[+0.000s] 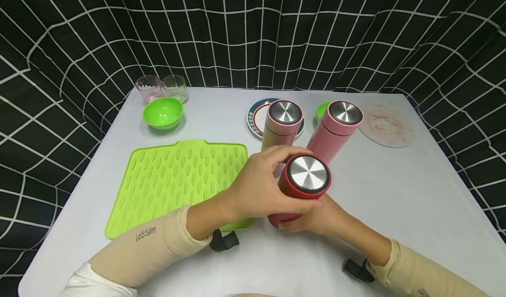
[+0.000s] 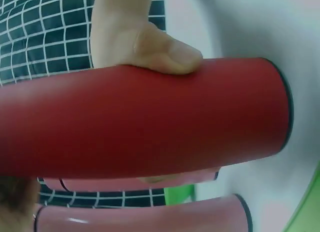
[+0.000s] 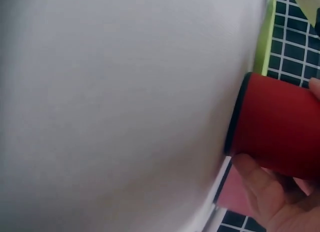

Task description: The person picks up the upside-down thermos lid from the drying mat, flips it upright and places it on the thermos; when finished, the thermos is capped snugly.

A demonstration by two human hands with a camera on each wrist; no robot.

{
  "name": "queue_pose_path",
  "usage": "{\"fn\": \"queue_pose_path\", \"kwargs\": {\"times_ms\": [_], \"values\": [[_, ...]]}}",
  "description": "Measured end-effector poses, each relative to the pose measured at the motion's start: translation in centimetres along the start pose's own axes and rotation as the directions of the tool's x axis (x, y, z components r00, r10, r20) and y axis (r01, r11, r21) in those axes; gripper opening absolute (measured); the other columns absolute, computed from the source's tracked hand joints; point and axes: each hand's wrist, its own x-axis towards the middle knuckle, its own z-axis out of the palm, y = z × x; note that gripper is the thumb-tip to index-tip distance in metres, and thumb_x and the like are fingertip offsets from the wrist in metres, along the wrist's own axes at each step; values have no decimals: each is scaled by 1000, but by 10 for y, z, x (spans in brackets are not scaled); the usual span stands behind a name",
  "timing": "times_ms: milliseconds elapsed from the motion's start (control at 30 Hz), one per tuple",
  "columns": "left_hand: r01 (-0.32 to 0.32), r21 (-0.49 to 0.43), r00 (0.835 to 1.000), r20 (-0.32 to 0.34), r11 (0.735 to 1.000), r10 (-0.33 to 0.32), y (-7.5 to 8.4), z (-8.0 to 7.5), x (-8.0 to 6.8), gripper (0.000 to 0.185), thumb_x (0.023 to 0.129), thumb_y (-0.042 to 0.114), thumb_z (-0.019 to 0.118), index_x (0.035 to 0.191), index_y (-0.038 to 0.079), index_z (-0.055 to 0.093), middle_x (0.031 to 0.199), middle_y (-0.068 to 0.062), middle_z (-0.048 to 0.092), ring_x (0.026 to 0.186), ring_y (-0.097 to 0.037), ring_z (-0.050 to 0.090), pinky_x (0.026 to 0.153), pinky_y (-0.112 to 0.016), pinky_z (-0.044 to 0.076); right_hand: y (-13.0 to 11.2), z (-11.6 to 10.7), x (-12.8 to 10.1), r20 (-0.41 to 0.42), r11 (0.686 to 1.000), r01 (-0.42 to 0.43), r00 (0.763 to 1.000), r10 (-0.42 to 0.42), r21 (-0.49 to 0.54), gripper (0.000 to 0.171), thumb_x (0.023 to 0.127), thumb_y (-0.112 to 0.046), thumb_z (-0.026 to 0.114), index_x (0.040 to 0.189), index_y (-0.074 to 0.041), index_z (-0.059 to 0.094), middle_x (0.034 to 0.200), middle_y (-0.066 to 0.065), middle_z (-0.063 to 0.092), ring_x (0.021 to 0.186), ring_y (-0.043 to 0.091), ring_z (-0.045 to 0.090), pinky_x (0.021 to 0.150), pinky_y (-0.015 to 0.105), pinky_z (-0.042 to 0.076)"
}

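Three flasks are standing on the table [image 1: 395,191]: one red flask [image 1: 302,187], one pale pink flask [image 1: 281,128] and one deeper pink flask [image 1: 336,130]. Two glass cups are sitting at the far left, a pink-tinted glass [image 1: 148,88] and a clear glass [image 1: 174,87]. Two green bowls are showing, the near bowl [image 1: 163,112] and a half-hidden bowl [image 1: 322,109]. One plate [image 1: 256,117], one round coaster [image 1: 387,124] and one green mat [image 1: 175,180] are lying there

A hand [image 2: 145,44] grips the red flask [image 2: 140,122]; pink flasks [image 2: 145,214], apparently, behind.

Overhead head view; wrist close-ups, blurry.
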Motion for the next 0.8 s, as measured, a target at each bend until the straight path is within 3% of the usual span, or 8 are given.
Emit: {"fn": "queue_pose_path", "kwargs": {"times_ms": [67, 167, 367, 467, 567, 667, 733, 800], "values": [[2, -52, 1000, 12, 999, -1, -3, -2, 2, 66, 61, 24, 94, 120, 12, 65, 108, 10, 67, 102, -4, 61, 89, -26, 50, -1, 0, 0, -7, 1000, 14, 1000, -14, -4, 66, 62, -23, 94, 117, -19, 57, 110, -8, 62, 100, 13, 58, 87, 33, 49], [48, -143, 992, 124, 989, -30, -10, -9, 10, 68, 59, 20, 95, 120, 11, 66, 105, 11, 68, 101, -6, 63, 91, -27, 50, -1, -1, 1, -9, 1000, 8, 1000, -8, -8, 68, 62, -25, 94, 118, -19, 57, 111, -8, 62, 101, 13, 58, 88, 33, 48], [150, -320, 921, 389, 935, -15, -28, -17, 27, 71, 62, 7, 92, 126, 2, 62, 109, 1, 69, 107, -15, 62, 98, -33, 46, 2, -2, 0, 8, 1000, -13, 1000, 13, -23, 67, 62, -29, 94, 116, -19, 57, 108, -9, 62, 100, 12, 59, 87, 32, 49], [199, -337, 897, 441, 920, -33, -28, -17, 28, 70, 66, 3, 89, 129, 2, 58, 112, 0, 67, 109, -15, 60, 100, -33, 45, 3, -1, 0, 6, 1000, -10, 1000, 10, -6, 65, 63, -28, 94, 115, -20, 56, 107, -9, 62, 99, 12, 59, 86, 32, 50], [174, -266, 929, 363, 948, -69, -17, -13, 20, 72, 68, 10, 89, 131, 7, 55, 116, 4, 62, 110, -11, 57, 98, -30, 45, 3, 1, -1, 0, 1000, 13, 1000, -13, 2, 64, 64, -26, 93, 116, -21, 56, 108, -10, 62, 99, 12, 59, 86, 32, 50], [94, -119, 981, 178, 988, -72, -4, -6, 8, 72, 66, 23, 92, 128, 12, 55, 115, 8, 60, 108, -6, 56, 95, -26, 47, 2, 1, -1, -1, 1000, 28, 1000, -28, 8, 65, 65, -25, 93, 118, -21, 56, 110, -10, 62, 100, 13, 59, 86, 33, 50], [67, -69, 995, 77, 995, -62, 1, -3, 3, 72, 64, 26, 93, 125, 12, 58, 114, 10, 61, 107, -4, 58, 94, -26, 47, 1, 1, -1, -1, 1000, 23, 1000, -23, -1, 63, 64, -26, 93, 116, -22, 57, 109, -11, 62, 98, 12, 59, 85, 33, 50], [66, -85, 997, 47, 994, -62, 1, -2, 1, 69, 63, 24, 93, 124, 12, 61, 110, 11, 65, 105, -4, 60, 93, -26, 48, 1, 0, -1, -5, 1000, 3, 1000, -3, -12, 63, 63, -26, 93, 115, -24, 58, 107, -11, 63, 97, 11, 59, 85, 33, 49]]}}
